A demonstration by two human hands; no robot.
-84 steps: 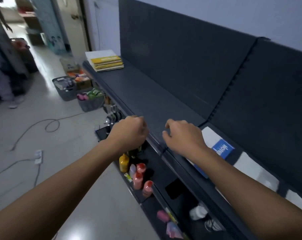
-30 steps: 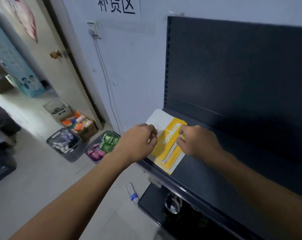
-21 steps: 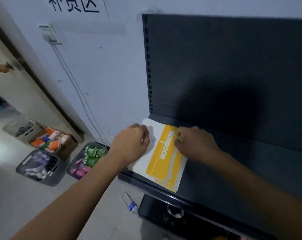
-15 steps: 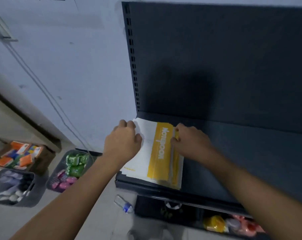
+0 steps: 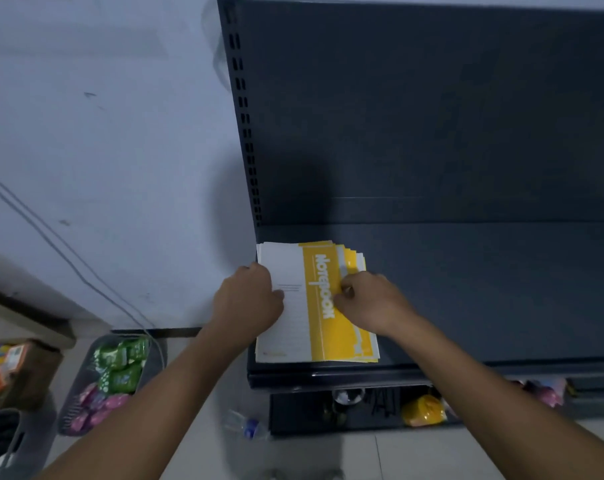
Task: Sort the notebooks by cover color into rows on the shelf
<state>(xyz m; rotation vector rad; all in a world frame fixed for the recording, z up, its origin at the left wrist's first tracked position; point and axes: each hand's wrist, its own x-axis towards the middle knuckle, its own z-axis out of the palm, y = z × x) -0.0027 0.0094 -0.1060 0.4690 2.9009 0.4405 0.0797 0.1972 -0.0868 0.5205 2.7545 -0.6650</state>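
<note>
At the middle of the frame, on the left end of the shelf (image 5: 484, 292), my left hand (image 5: 246, 303) and right hand (image 5: 371, 303) hold the sides of the yellow notebooks (image 5: 323, 341), so I think I am tidying this pile and next must push its edges even.

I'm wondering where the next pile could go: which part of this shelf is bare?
The shelf is bare right of the notebooks, all the way to the picture's edge, with the back panel behind. Crowded: the left end, where the left hand and right hand hold the notebooks.
</note>
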